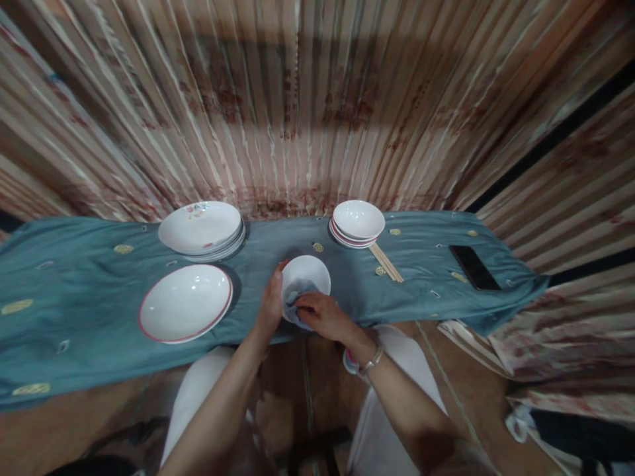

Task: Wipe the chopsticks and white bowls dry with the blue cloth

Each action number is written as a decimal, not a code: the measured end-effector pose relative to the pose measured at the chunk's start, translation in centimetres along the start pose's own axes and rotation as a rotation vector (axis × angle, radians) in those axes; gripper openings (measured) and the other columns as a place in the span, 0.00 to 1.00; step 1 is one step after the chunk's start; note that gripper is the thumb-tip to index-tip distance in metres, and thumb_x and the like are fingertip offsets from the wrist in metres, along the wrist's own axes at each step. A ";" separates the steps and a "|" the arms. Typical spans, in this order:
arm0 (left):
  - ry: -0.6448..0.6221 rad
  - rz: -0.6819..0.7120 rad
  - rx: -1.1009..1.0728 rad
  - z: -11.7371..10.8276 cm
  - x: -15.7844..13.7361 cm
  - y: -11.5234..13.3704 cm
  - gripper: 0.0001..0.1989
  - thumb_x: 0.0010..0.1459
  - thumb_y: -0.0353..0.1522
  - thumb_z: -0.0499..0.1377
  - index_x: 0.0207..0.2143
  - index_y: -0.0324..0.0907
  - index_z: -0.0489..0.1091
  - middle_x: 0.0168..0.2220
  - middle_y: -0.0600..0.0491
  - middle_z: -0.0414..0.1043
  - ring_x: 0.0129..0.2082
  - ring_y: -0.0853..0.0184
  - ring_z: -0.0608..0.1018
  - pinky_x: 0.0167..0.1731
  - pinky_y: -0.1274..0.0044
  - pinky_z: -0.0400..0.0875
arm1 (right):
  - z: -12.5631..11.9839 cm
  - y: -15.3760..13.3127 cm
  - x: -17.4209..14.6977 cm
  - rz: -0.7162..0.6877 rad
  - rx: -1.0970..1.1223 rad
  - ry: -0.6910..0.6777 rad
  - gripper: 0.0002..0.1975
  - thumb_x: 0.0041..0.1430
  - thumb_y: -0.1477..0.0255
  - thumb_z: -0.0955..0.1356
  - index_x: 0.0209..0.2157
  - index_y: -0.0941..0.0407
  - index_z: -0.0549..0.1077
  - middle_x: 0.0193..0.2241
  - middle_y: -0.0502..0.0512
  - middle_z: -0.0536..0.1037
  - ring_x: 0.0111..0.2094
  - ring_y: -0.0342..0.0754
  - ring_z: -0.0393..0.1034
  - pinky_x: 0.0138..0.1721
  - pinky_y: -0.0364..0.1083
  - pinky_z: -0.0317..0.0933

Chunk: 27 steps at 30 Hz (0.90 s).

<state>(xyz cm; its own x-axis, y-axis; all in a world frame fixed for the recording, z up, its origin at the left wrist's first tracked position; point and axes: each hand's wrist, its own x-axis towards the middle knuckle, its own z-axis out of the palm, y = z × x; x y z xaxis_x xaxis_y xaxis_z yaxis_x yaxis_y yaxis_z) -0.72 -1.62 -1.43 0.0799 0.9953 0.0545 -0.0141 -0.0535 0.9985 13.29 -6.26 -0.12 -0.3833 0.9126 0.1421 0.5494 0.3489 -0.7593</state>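
Note:
A small white bowl (310,268) is held near the table's front edge, its inside turned up toward me. My left hand (270,301) grips it by the left side, thumb at the rim. Inside the bowl, my right hand (325,316) presses a bluish-grey cloth (296,299) against the surface, fingers bent over it. Part of the cloth is hidden under those fingers.
Stacked plates (201,228) stand at the back left, behind a large red-rimmed bowl (186,304). Back right is a stack of small bowls (358,221), with chopsticks (387,263) beside it. A black phone (473,267) lies farther right on the teal tablecloth (417,297).

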 end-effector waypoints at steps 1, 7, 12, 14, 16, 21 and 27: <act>-0.001 0.009 0.000 0.0 0.0 0.2 0.33 0.60 0.52 0.44 0.54 0.39 0.67 0.57 0.46 0.68 0.59 0.59 0.68 0.60 0.69 0.59 | 0.0 0.0 -0.1 0.009 -0.127 0.011 0.09 0.58 0.79 0.63 0.34 0.57 0.76 0.36 0.55 0.78 0.41 0.47 0.70 0.48 0.49 0.61; -0.020 0.059 0.031 -0.1 0.0 0.8 0.28 0.62 0.48 0.46 0.51 0.39 0.70 0.54 0.46 0.71 0.57 0.60 0.69 0.60 0.69 0.58 | 0.5 0.0 0.4 0.131 -0.592 0.158 0.13 0.62 0.78 0.60 0.41 0.59 0.74 0.42 0.63 0.74 0.47 0.53 0.64 0.51 0.52 0.61; -0.018 0.034 0.037 -0.1 0.0 0.4 0.28 0.62 0.47 0.46 0.52 0.38 0.69 0.56 0.45 0.69 0.58 0.59 0.69 0.61 0.67 0.57 | 1.2 0.3 1.3 0.097 -0.440 0.263 0.22 0.62 0.78 0.59 0.57 0.63 0.64 0.55 0.69 0.64 0.57 0.56 0.57 0.58 0.57 0.55; 0.004 0.022 0.037 -0.2 0.0 0.1 0.27 0.62 0.47 0.47 0.53 0.38 0.68 0.57 0.45 0.68 0.58 0.59 0.68 0.61 0.66 0.56 | 1.6 0.6 1.6 0.079 -0.292 0.271 0.23 0.63 0.75 0.59 0.59 0.62 0.62 0.59 0.69 0.61 0.61 0.56 0.53 0.61 0.57 0.51; 0.025 0.017 0.040 -0.2 0.0 -0.1 0.26 0.61 0.47 0.48 0.52 0.40 0.69 0.58 0.46 0.68 0.59 0.60 0.68 0.61 0.66 0.56 | 1.9 1.0 1.9 0.073 -0.130 0.267 0.22 0.65 0.71 0.58 0.59 0.59 0.62 0.60 0.66 0.60 0.63 0.54 0.51 0.63 0.57 0.49; 0.048 0.047 0.075 -0.3 0.0 -0.3 0.27 0.60 0.48 0.48 0.52 0.40 0.69 0.57 0.46 0.68 0.59 0.61 0.67 0.62 0.67 0.55 | 1.8 1.6 2.3 0.036 0.150 0.180 0.17 0.63 0.72 0.60 0.52 0.54 0.69 0.54 0.57 0.70 0.57 0.48 0.63 0.60 0.51 0.53; 0.047 0.077 0.082 -0.1 0.1 -0.2 0.28 0.60 0.50 0.47 0.51 0.40 0.69 0.56 0.45 0.69 0.59 0.59 0.68 0.61 0.66 0.56 | 0.3 0.9 1.4 0.041 -0.032 0.003 0.14 0.59 0.79 0.61 0.43 0.56 0.73 0.42 0.54 0.77 0.45 0.47 0.70 0.50 0.48 0.62</act>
<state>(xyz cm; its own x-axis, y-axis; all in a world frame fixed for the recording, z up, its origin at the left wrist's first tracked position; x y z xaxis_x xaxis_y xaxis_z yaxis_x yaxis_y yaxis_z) -0.81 -1.51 -1.68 0.0353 0.9906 0.1322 0.0636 -0.1343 0.9889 13.04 -4.70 -0.81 -0.3584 0.9267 0.1133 0.5876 0.3182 -0.7440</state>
